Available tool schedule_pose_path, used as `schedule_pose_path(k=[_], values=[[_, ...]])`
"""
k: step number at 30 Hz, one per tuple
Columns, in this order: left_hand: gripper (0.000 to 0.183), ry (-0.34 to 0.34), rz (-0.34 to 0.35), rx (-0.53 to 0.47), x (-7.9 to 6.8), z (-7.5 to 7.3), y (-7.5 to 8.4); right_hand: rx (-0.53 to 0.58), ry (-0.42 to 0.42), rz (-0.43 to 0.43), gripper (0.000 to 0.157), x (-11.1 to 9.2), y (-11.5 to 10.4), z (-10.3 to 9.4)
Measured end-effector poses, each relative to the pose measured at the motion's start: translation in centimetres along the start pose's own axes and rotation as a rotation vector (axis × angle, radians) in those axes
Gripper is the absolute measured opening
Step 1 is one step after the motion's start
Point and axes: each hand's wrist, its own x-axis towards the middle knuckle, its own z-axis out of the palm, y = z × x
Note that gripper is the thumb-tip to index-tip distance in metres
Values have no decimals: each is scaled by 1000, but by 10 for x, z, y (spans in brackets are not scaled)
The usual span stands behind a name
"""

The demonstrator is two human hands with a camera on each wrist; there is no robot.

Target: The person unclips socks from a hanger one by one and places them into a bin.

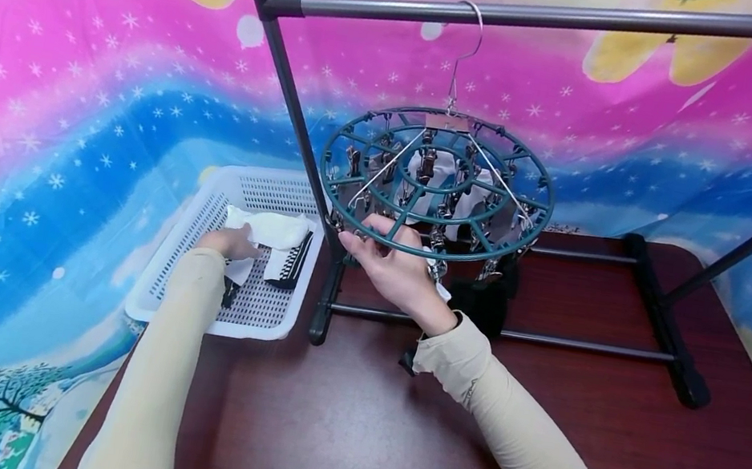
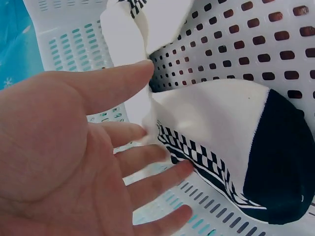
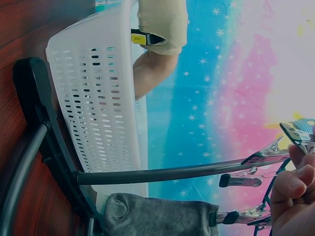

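My left hand (image 1: 229, 242) reaches into a white slotted basket (image 1: 158, 275) among socks. In the left wrist view its thumb and fingers are spread, their tips at a white sock (image 2: 211, 108) with a checkered band and black toe. Another white sock (image 1: 274, 230) lies at the basket's far side. My right hand (image 1: 400, 270) is raised to the front left rim of a round green clip hanger (image 1: 545, 211). There its thumb and fingers pinch a metal clip (image 3: 299, 136). A grey sock (image 3: 157, 216) hangs from a clip nearby.
The hanger's hook (image 1: 479, 35) hangs on the bar (image 1: 395, 6) of a dark rack, whose left post (image 1: 294, 101) stands beside the basket. Dark items (image 1: 478, 302) hang below the hanger, above the reddish-brown table (image 1: 333, 423). A patterned cloth (image 1: 69, 140) covers the wall behind.
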Motion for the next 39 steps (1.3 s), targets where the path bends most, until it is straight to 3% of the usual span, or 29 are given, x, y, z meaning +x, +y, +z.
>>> schedule_pose_path(k=[9,21,26,29,31,34,36,39], values=[[68,27,35,103,4,3,-1,-4,-5,9,25,-1,1,0],[66,33,90,219,-2,-2,-2,64,-33,87,29,-3,-1,3],[67,45,125,221,-7,-8,-3,61,-70,260,24,-10,-15,3],[67,49,165,210,-12,-11,-1,-58,-139,323,45,-19,-30,2],[66,63,194,210,-15,-13,0,-155,-182,285,63,-27,-41,1],[66,94,242,202,-21,-14,0,-286,-210,193,74,-41,-60,-3],[66,124,276,189,-26,-15,1,-347,-196,110,68,-51,-74,-9],[64,172,336,168,-37,-17,3,-408,-100,-78,49,-59,-89,-25]])
